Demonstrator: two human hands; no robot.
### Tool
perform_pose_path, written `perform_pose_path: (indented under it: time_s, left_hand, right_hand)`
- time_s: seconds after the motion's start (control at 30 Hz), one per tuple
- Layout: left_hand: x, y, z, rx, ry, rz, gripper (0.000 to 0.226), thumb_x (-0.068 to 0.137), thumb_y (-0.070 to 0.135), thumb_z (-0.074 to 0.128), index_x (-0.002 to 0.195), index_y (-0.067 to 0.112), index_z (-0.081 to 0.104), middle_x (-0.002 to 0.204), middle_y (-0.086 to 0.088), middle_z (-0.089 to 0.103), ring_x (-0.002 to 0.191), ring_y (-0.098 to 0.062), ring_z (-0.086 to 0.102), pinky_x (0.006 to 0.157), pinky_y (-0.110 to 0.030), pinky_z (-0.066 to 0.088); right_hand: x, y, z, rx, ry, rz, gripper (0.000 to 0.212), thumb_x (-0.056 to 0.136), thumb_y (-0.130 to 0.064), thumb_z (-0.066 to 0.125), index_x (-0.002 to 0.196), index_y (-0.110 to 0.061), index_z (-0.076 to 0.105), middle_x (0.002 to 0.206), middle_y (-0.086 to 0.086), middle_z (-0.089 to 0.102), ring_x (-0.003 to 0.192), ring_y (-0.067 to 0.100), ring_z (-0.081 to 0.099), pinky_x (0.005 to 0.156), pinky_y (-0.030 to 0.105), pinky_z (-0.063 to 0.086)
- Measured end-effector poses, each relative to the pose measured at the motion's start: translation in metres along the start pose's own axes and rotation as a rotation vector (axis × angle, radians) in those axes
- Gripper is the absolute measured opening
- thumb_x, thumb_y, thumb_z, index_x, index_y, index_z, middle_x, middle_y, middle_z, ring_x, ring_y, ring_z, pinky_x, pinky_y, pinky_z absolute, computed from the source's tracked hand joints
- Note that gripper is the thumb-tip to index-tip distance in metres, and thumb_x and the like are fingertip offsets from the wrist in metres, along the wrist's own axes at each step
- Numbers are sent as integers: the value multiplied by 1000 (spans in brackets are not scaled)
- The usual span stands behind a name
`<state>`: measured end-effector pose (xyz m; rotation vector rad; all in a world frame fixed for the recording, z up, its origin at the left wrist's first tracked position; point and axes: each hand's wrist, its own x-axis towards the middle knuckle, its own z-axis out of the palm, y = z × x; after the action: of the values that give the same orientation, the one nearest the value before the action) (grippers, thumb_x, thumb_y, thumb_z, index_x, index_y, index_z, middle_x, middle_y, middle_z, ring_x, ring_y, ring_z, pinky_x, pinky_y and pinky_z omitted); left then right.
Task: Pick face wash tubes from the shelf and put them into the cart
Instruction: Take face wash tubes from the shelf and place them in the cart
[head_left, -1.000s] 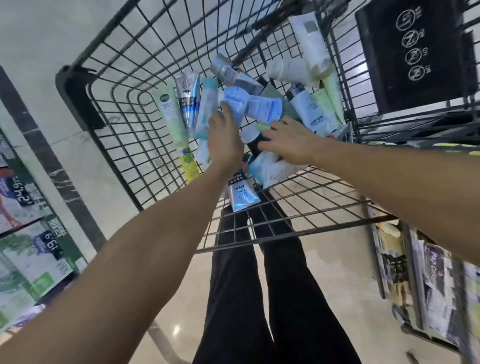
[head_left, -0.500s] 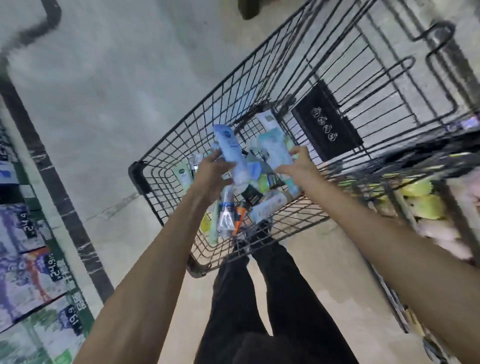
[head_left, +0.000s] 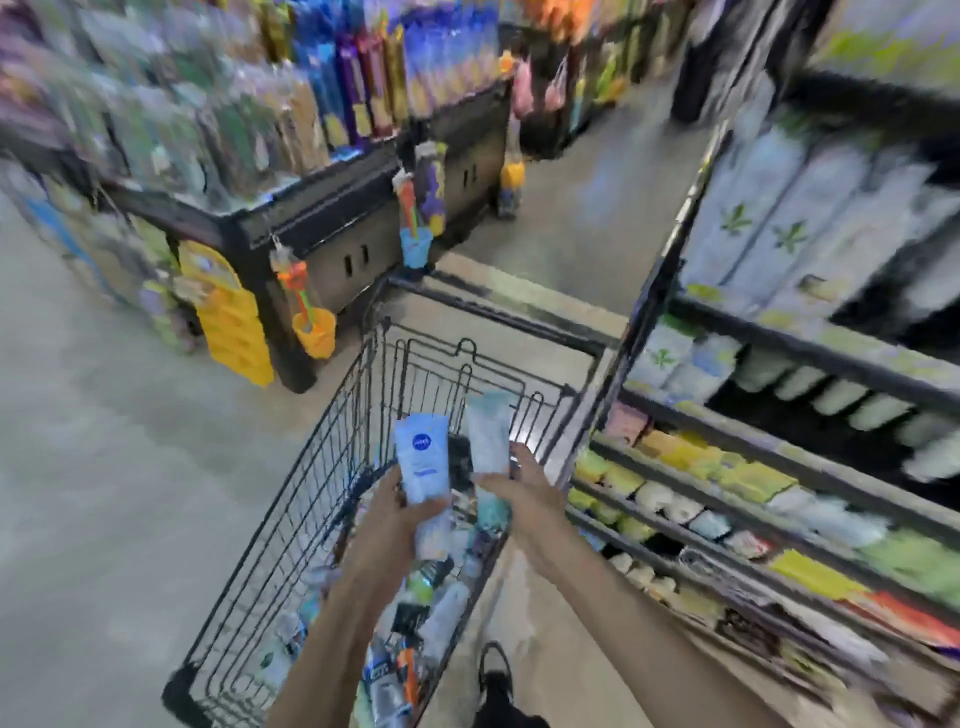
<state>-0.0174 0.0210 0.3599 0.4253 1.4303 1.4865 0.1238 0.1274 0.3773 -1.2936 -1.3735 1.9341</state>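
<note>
Two pale-blue plastic face wash tubes are up out of the black wire shopping cart (head_left: 291, 525), one in each hand, where half a second earlier both hands were low among the pile in the basket. Left fingers (head_left: 434, 506) wrap the lower half of the light-blue tube with the round dark-blue logo (head_left: 422, 460); the left hand (head_left: 397, 525) holds it upright above the cart's middle. Right fingers (head_left: 491, 480) pinch the base of the paler, teal-tinted tube (head_left: 488, 434), which the right hand (head_left: 519, 493) holds upright just beside the first. The view has also swung up from the basket to the aisle, and motion blur smears most of it. That suggests the person is lifting tubes back out or rearranging them, not adding new ones; for the task, both tubes count as placed only once they drop back among the heap of assorted tubes (head_left: 415, 613) lying in the near half of the cart. To the right, tiered black store shelves (head_left: 779, 499) stocked with green, yellow and white packs stand close to the cart's right side. Far left, a dark display stand (head_left: 322, 228) hung with orange toys flanks the grey floor (head_left: 104, 467). Nothing blocks the drop into the basket.
</note>
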Motion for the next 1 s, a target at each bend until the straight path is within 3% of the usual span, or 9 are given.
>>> perform_pose_path:
  time_s: [0.07, 0.17, 0.4, 0.53, 0.57, 0.7, 0.83, 1.0]
  left_hand:
    - [-8, 7, 28, 85, -44, 55, 54, 74, -4, 83, 118, 22, 64, 109, -12, 77, 87, -23, 77, 64, -31, 62]
    - [-17, 12, 67, 161, -123, 118, 57, 76, -3, 83, 126, 15, 61, 112, -11, 76, 98, -32, 74, 67, -28, 62]
    - [-47, 14, 170, 233, -330, 202, 48, 82, -2, 79, 124, 15, 63, 111, -18, 73, 95, -38, 73, 79, -53, 63]
    - [-69, 10, 226, 248, -404, 222, 51, 82, -6, 78, 122, 20, 61, 110, -6, 77, 98, -29, 74, 86, -51, 61]
    - [-74, 8, 240, 254, -411, 220, 51, 81, -5, 79, 119, 23, 61, 109, -2, 77, 98, -25, 75, 85, -47, 61]
    - [-98, -5, 291, 245, -454, 194, 53, 80, -5, 81, 118, 26, 59, 107, 1, 78, 94, -17, 76, 76, -33, 61]
    - [-120, -23, 345, 264, -470, 204, 56, 80, 0, 84, 123, 22, 57, 113, -2, 77, 99, -18, 75, 86, -45, 61]
    - [-144, -38, 413, 280, -488, 261, 55, 84, 4, 82, 127, 27, 57, 118, 6, 74, 104, -12, 73, 86, -35, 61]
  right_hand:
    - [-25, -10, -23, 26, 57, -56, 69, 68, -25, 85, 131, -24, 58, 118, 7, 73, 104, 29, 73, 91, 54, 59]
    - [-58, -20, -59, 71, 140, -149, 73, 55, -36, 89, 123, -30, 62, 117, 5, 75, 103, 28, 73, 91, 58, 58]
    - [-131, -29, -156, 190, 370, -239, 71, 56, -19, 91, 120, -25, 61, 111, 4, 78, 101, 26, 75, 87, 47, 61]
    - [-169, -26, -206, 210, 438, -264, 80, 51, -32, 95, 123, -32, 59, 116, 4, 76, 103, 29, 74, 90, 50, 60]
    - [-177, -24, -220, 209, 453, -272, 80, 54, -33, 96, 125, -34, 58, 117, 3, 76, 104, 28, 74, 91, 51, 60]
    - [-214, -15, -272, 210, 500, -322, 57, 81, -5, 84, 124, -31, 57, 108, 5, 79, 101, 29, 75, 92, 51, 59]
    - [-247, -6, -324, 212, 545, -341, 55, 82, -10, 85, 126, -28, 58, 109, 0, 79, 98, 25, 76, 91, 52, 60]
    - [-279, -1, -390, 192, 579, -356, 56, 81, -12, 86, 123, -36, 58, 113, -1, 78, 102, 23, 75, 95, 54, 58]
